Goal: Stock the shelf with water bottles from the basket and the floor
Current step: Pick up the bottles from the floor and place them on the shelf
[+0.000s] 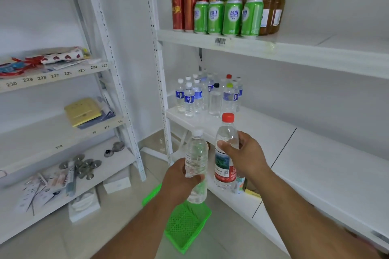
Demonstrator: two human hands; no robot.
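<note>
Green mesh basket [187,225], red-capped bottle [226,151], seemingly white-capped bottle [196,166].

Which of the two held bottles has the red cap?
The labelled bottle in the right hand; the left hand holds a white-capped, unlabelled bottle.

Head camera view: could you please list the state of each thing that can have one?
Left hand: grips the white-capped bottle, upright, capped.
Right hand: grips the red-capped bottle, upright, capped.
Green basket: on the floor, no bottles visible inside.
Shelf bottles: standing upright, capped.
Green cans: upright on the upper shelf.
</note>
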